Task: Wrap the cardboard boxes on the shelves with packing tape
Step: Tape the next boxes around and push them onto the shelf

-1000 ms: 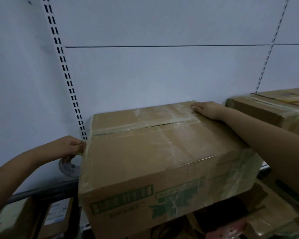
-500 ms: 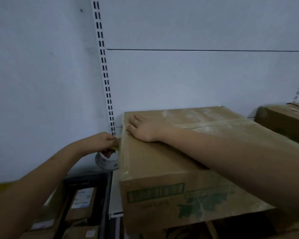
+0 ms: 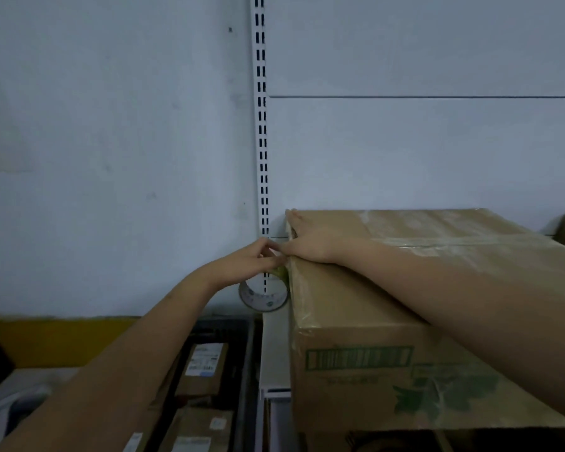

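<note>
Brown cardboard box (image 3: pixel 405 321) at the white shelf's (image 3: pixel 274 347) left edge: flat, relaxed right hand (image 3: pixel 310 239) presses its top; left hand (image 3: pixel 248 262) grips the clear tape roll (image 3: pixel 264 295) beside it.

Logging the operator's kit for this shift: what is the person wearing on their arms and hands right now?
Nothing shows on either. The left hand and right hand are bare, with no gloves, and no rings, watch or wristband can be made out. Both forearms are uncovered for the whole stretch in view; no sleeve edge enters the frame. No markings, straps or cables are seen on them.
</note>
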A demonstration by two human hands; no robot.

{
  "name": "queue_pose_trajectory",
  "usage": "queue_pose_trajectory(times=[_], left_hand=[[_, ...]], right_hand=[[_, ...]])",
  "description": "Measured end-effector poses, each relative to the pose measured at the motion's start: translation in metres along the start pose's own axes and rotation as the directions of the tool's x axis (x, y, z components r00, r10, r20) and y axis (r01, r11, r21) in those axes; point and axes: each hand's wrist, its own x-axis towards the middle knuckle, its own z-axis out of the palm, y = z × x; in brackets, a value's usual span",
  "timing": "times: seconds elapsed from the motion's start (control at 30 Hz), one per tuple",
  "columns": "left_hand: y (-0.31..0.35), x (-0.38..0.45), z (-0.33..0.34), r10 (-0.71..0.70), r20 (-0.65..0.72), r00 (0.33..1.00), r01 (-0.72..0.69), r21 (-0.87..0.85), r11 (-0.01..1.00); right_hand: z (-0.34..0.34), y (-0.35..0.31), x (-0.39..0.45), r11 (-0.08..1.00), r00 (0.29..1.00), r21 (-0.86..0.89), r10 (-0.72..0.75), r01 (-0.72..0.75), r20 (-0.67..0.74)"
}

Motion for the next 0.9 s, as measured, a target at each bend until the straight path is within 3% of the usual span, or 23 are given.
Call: queue_pose_trajectory(times=[0.07,0.13,0.2,0.27,0.37,0.43,0.53,0.6,0.67,0.77,0.9], left_hand=[[0.016,-0.006,-0.006,0.07,-0.135,0.988,-0.068,0.023,0.997],[0.036,-0.009,-0.015,0.171,-0.319,0.932,-0.151,0.088,0.985],[0.058,-0.007,-0.016,0.281,-0.372,0.884,-0.214,0.212,0.954],[0.086,-0.001,-0.004,0.357,-0.272,0.893,-0.267,0.317,0.91],[0.14,0.007,0.034,0.365,0.028,0.931,-0.34,0.431,0.836],[0.178,0.011,0.067,0.326,0.22,0.919,-0.393,0.502,0.77],[0.225,0.022,0.118,0.259,0.388,0.884,-0.452,0.572,0.685],[0.249,0.03,0.149,0.238,0.44,0.866,-0.479,0.592,0.649],[0.269,0.039,0.176,0.257,0.449,0.856,-0.504,0.613,0.609],[0.296,0.052,0.212,0.279,0.424,0.862,-0.501,0.625,0.599],[0.327,0.077,0.26,0.153,0.371,0.916,-0.37,0.633,0.68]], right_hand=[[-0.007,0.0,-0.01,0.994,0.996,0.094,-0.042,0.05,-0.08],[-0.023,0.003,-0.019,0.979,0.981,0.183,-0.052,0.087,-0.188],[-0.042,0.013,-0.032,0.99,0.958,0.1,-0.069,0.1,-0.278],[-0.061,0.035,-0.056,0.995,0.932,-0.072,-0.094,0.073,-0.349],[-0.088,0.088,-0.109,0.977,0.887,-0.207,-0.045,-0.058,-0.46],[-0.103,0.132,-0.154,0.974,0.853,-0.129,0.094,-0.185,-0.513],[-0.114,0.197,-0.223,0.927,0.725,0.192,0.371,-0.321,-0.581],[-0.11,0.236,-0.263,0.85,0.609,0.404,0.525,-0.338,-0.595],[-0.097,0.271,-0.29,0.785,0.539,0.522,0.613,-0.333,-0.578],[-0.065,0.315,-0.305,0.739,0.552,0.612,0.647,-0.282,-0.526],[-0.019,0.367,-0.3,0.752,0.608,0.577,0.629,-0.317,-0.485]])
